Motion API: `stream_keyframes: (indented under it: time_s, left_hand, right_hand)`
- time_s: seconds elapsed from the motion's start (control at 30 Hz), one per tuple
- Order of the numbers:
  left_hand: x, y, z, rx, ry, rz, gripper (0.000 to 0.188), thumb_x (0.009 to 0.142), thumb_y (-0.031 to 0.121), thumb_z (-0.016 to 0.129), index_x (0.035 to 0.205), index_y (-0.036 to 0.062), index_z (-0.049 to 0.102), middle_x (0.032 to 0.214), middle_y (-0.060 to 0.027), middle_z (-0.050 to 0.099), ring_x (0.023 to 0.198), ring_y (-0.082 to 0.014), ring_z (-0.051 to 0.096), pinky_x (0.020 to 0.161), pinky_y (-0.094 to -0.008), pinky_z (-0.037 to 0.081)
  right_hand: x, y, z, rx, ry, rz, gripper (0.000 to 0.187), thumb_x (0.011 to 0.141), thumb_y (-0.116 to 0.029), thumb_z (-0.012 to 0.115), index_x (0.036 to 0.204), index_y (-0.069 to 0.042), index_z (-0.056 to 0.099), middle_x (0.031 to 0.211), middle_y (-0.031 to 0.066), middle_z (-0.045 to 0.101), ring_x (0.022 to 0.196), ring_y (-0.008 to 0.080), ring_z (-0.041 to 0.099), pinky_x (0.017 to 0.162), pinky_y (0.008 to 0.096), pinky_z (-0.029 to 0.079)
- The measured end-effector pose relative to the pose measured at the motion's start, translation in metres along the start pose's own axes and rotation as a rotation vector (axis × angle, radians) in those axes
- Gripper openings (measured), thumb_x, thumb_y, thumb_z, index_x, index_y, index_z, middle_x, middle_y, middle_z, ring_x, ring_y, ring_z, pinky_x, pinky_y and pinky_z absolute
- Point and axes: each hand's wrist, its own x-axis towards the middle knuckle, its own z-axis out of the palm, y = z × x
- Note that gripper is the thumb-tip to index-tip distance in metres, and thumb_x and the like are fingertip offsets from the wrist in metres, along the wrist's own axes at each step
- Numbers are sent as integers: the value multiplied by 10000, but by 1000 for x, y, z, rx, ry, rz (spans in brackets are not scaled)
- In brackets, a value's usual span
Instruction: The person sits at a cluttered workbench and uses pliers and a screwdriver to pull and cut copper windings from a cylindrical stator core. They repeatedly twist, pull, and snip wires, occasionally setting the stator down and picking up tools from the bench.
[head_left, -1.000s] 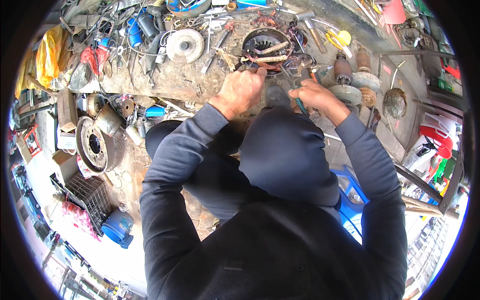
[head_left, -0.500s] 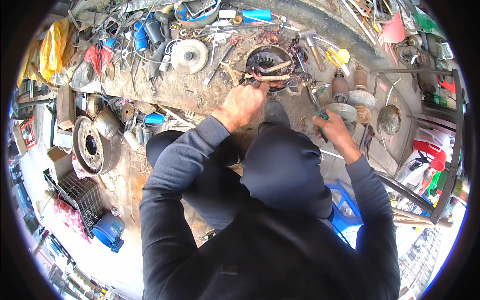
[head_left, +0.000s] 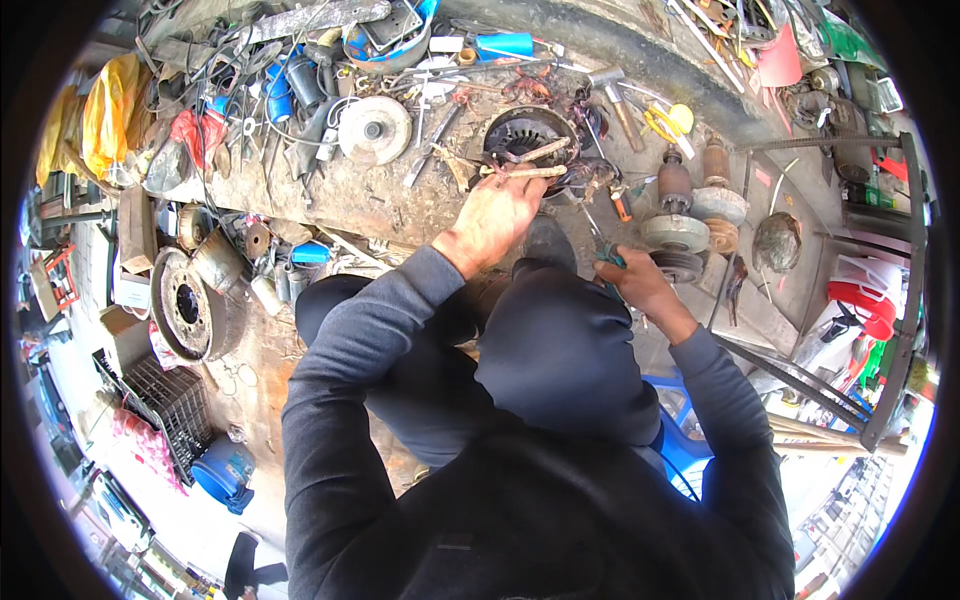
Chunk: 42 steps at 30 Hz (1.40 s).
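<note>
A round, dark motor housing (head_left: 496,128) with slots inside its ring lies on the dirty floor just past my shoe (head_left: 549,243). Two tan, stick-like pieces (head_left: 547,150) cross its opening. My left hand (head_left: 490,220) is at the near rim, against the nearer tan piece, fingers bent and close together; their tips are hidden, so what they grip cannot be made out. In my right hand (head_left: 640,283), above the right knee, is a pair of pliers (head_left: 609,258) with green handles. Its slim metal end points toward the housing without touching it.
Right of the housing lie an orange-handled tool (head_left: 622,206), a hammer (head_left: 625,118), motor rotors (head_left: 675,183) and a metal frame (head_left: 895,300). A pale disc (head_left: 374,130) and cables lie left. A wheel rim (head_left: 185,300) and black crate (head_left: 165,405) stand farther left.
My right hand has moved left and slightly down with the pliers, uncovering the orange-handled tool. My left hand has flattened from a fist and shifted slightly at the housing's near rim.
</note>
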Motion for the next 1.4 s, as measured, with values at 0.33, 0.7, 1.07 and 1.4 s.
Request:
stream_keyframes:
  time_s: [0.33, 0.7, 1.07, 1.4]
  left_hand:
    - [3, 16, -50, -331, 253, 343, 374, 752, 44, 796, 1113, 54, 699, 1066, -88, 701, 884, -283, 703, 781, -378, 572]
    - [49, -10, -50, -185, -147, -82, 465, 914, 250, 732, 1300, 57, 561, 1120, -188, 665, 920, -419, 701, 733, -503, 570]
    - [58, -31, -36, -370, 49, -336, 274, 939, 289, 747, 969, 25, 680, 903, -179, 704, 825, -400, 693, 729, -456, 555]
    - [39, -67, -29, -867, 339, -737, 279, 995, 250, 745, 867, 60, 586, 711, 17, 577, 596, -74, 499, 537, -293, 465]
  right_hand:
    - [9, -35, 7, -24, -62, -13, 279, 939, -266, 685, 984, 7, 654, 868, 201, 734, 853, 342, 713, 775, 427, 527]
    - [36, -66, 44, -320, 435, -317, 288, 964, -246, 637, 1048, 30, 629, 1001, 310, 708, 981, 532, 646, 870, 582, 501]
    - [95, -105, 69, -156, 606, -455, 298, 943, -157, 662, 1144, 44, 573, 1200, 286, 643, 1072, 504, 631, 903, 565, 507]
    - [98, -98, 60, -181, 585, -433, 284, 946, -201, 665, 1106, 13, 568, 1109, 264, 689, 964, 482, 678, 800, 552, 549]
